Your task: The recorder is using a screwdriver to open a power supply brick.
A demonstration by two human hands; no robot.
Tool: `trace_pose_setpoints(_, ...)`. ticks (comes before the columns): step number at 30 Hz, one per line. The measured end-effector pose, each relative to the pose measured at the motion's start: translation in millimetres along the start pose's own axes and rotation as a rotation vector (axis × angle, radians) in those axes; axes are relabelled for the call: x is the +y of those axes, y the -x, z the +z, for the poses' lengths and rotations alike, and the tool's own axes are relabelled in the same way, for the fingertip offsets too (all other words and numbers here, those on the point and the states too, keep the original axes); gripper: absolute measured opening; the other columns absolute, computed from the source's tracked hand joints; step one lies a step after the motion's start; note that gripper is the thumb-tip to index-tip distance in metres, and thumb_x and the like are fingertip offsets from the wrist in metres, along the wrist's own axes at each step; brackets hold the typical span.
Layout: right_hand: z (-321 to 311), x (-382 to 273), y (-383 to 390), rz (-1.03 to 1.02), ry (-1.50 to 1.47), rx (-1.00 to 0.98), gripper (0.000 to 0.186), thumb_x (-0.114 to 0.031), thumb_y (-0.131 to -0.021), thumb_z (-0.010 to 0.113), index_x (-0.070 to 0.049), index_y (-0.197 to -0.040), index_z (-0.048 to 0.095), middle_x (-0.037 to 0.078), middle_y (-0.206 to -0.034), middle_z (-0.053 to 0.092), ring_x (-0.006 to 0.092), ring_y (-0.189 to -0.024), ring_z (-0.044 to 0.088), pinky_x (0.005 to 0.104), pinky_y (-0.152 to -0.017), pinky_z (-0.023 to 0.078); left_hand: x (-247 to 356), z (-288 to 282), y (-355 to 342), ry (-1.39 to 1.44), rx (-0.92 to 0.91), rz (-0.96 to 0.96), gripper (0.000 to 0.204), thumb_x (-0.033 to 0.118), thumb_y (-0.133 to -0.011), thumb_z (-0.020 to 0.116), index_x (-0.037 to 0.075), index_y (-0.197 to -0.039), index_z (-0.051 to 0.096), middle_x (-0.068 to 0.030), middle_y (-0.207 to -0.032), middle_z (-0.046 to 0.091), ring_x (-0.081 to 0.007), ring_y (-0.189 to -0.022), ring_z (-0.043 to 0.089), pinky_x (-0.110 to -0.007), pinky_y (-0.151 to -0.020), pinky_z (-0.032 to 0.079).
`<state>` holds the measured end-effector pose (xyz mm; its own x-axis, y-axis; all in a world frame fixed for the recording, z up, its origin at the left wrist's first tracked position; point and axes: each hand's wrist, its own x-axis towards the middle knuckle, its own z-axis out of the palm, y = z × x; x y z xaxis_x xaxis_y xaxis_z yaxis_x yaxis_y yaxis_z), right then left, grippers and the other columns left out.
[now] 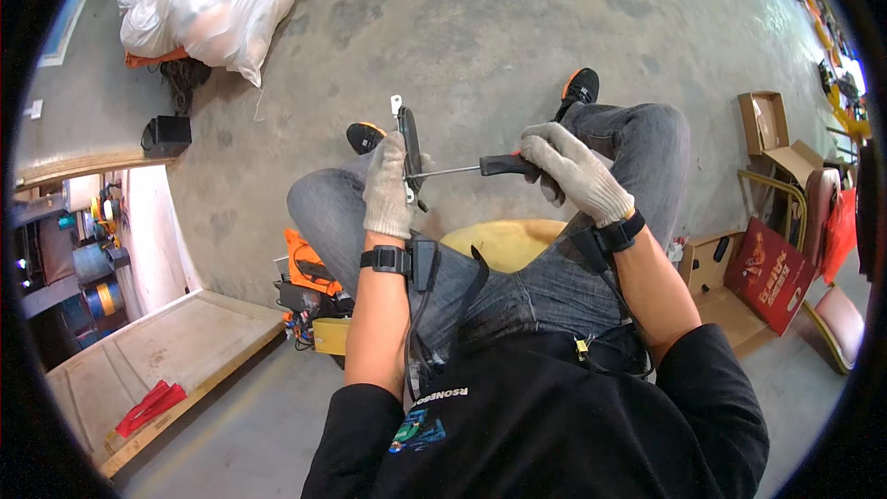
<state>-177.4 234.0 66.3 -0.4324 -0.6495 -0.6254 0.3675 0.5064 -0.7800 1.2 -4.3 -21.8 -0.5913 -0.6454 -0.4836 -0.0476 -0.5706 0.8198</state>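
Observation:
My left hand (388, 189), in a pale knit work glove, is closed around a narrow dark part with metal bracket ends (412, 143). I hold that part upright, edge-on, above my left thigh; what it is I cannot make out. A screwdriver (504, 165) with a black handle lies in the grip of my gloved right hand (577, 171). Its thin metal shaft points left, and the tip meets or nearly meets the dark part beside my left fingers. Contact at the tip is too small to tell.
Between my thighs shows a yellow seat (504, 245). Orange and black tools (309, 273) lie by my left leg. A wooden bench (203, 342) with a red cloth (152, 407) stands left. Open cardboard boxes (711, 263) and a chair (822, 212) are right. White sacks (222, 14) sit far left.

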Motion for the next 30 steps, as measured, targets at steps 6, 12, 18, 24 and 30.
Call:
trace_pose_setpoints(6,8.4,1.8,0.2,-0.258,0.013,0.099,0.053,-0.023,-0.098,0.074,0.004,-0.139,0.054,0.007,-0.095,0.067,0.0115,-0.077,0.064,0.0292,-0.069,0.055,-2.8,-2.3,-3.1,0.011,-0.024,-0.009,0.047,0.052,-0.107,0.061,0.006,-0.110,0.064,-0.0111,-0.081,0.073,-0.0216,-0.068,0.071,-0.036,-0.065,0.060)
trace_pose_setpoints(12,-2.4,5.6,-0.8,-0.275,-0.188,0.117,0.046,-0.020,-0.097,0.073,0.006,-0.132,0.060,0.006,-0.096,0.066,0.0109,-0.079,0.063,0.0278,-0.072,0.054,2.7,-9.1,-1.5,0.164,-0.114,-0.073,0.043,0.046,-0.107,0.064,0.004,-0.118,0.063,-0.0082,-0.096,0.069,-0.0204,-0.084,0.075,-0.031,-0.072,0.065)
trace_pose_setpoints(18,-8.2,12.9,-10.7,-0.190,-0.322,0.148,0.041,-0.026,-0.101,0.068,0.003,-0.129,0.063,0.005,-0.095,0.066,0.0091,-0.072,0.061,0.0253,-0.066,0.053,10.1,-4.3,-3.7,0.522,-0.191,-0.180,0.059,0.050,-0.107,0.061,-0.005,-0.126,0.059,-0.0177,-0.104,0.069,-0.0291,-0.090,0.075,-0.038,-0.074,0.066)
trace_pose_setpoints(24,-12.3,19.5,-17.9,-0.066,-0.536,0.179,0.027,-0.029,-0.107,0.064,-0.006,-0.121,0.065,0.005,-0.096,0.065,0.0074,-0.069,0.057,0.0226,-0.060,0.050,18.0,-1.7,-2.6,0.720,-0.258,-0.222,0.074,0.061,-0.105,0.055,-0.007,-0.134,0.056,-0.0216,-0.110,0.068,-0.0327,-0.095,0.074,-0.043,-0.077,0.067)
trace_pose_setpoints(30,-9.0,16.9,-18.1,-0.058,-0.504,0.161,0.028,-0.032,-0.107,0.064,-0.007,-0.118,0.065,0.004,-0.095,0.065,0.0073,-0.067,0.057,0.0216,-0.058,0.049,23.8,10.8,9.0,0.713,-0.342,-0.140,0.073,0.059,-0.106,0.055,-0.005,-0.139,0.054,-0.0231,-0.119,0.067,-0.0341,-0.099,0.074,-0.046,-0.083,0.068)
